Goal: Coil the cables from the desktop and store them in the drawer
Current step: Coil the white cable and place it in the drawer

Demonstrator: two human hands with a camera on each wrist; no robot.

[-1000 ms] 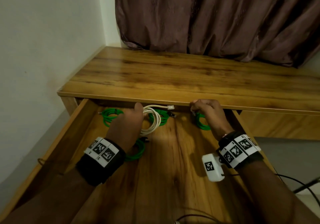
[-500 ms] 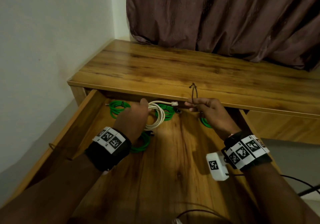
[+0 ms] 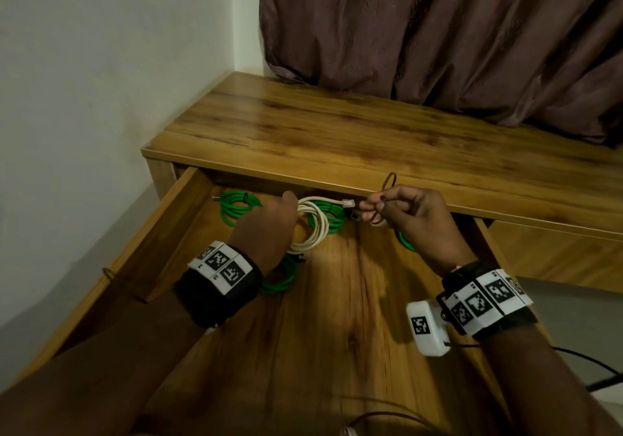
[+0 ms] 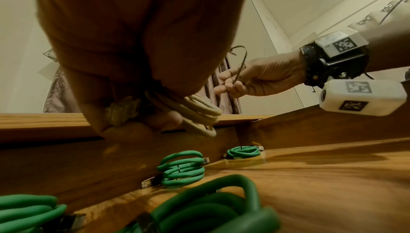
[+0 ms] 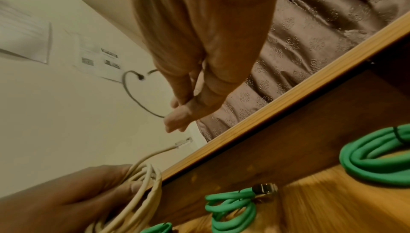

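Observation:
The wooden drawer stands pulled out under the desktop. My left hand grips a coiled white cable above the drawer's back; its clear plug points right. In the left wrist view the white cable hangs from curled fingers. My right hand pinches a thin dark band just right of the plug. In the right wrist view the band loops up from the fingertips. Several tied green cable coils lie on the drawer floor.
A brown curtain hangs behind the desk and a white wall closes the left side. Another thin band sits on the drawer's left wall. A black cord runs across the floor at the right.
My right hand rose from the back right of the drawer with the dark band pinched, and has brought it close to the white cable's plug. The left hand kept its hold on the white coil.

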